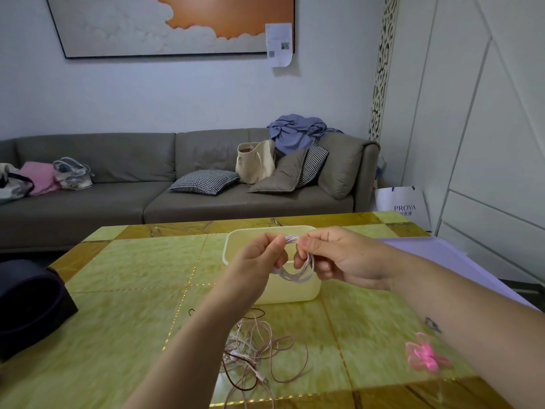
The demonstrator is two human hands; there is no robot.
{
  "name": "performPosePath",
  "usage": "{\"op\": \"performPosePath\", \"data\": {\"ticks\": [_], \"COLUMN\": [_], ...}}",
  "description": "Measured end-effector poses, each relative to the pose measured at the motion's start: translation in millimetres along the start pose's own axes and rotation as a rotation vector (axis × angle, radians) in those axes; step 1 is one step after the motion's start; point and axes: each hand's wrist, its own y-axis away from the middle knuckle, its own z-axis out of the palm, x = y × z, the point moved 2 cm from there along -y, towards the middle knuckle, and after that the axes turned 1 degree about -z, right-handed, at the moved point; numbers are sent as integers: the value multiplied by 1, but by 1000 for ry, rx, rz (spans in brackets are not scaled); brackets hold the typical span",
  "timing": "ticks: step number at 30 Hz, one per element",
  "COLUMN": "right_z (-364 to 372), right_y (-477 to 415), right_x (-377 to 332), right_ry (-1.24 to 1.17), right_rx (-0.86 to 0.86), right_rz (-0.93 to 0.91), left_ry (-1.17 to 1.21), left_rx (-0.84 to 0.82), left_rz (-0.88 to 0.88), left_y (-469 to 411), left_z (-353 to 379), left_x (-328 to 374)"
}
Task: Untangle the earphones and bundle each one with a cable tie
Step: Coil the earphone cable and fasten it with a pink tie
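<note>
A thin pale coiled earphone cable (296,268) hangs in limp loops above the cream plastic box (290,287), its bunched top running sideways between both hands. The left hand (259,255) and right hand (336,258) each pinch that bunch with curled fingers. More pinkish tangled earphones (259,349) sprawl on the glossy yellow-green counter (118,290).

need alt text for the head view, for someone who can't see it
The left hand and right hand pinch a small coil of pale pink earphone cable in front of a cream plastic tub on a yellow-green tiled table. A loose tangle of pink earphone cables lies nearer the camera, with bright pink cable ties to its right.
</note>
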Motion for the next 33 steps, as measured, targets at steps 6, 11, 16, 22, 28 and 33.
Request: {"op": "performPosePath", "data": {"ticks": [6, 11, 16, 22, 28, 33], "right_z": [-12, -11, -12, 12, 20, 9], "right_y": [3, -4, -9, -13, -14, -8], "right_x": [-14, -41, -53, -58, -56, -43], "right_ry": [537, 791, 1006, 1189, 1206, 1038], "right_rx": [-57, -84, -96, -307, -368, -320], "right_rz": [86, 79, 98, 159, 127, 79], "left_ry": [42, 173, 79, -218, -270, -125], "left_rx": [-161, -248, -305, -707, -820, -677], "left_rz": [-147, -295, -306, -140, -309, -350], "left_y": [3, -1, -5, -10, -6, -1], "left_z": [-2, -8, -20, -21, 1, 6], "left_x": [-3, -6, -8, 16, 12, 4]}}
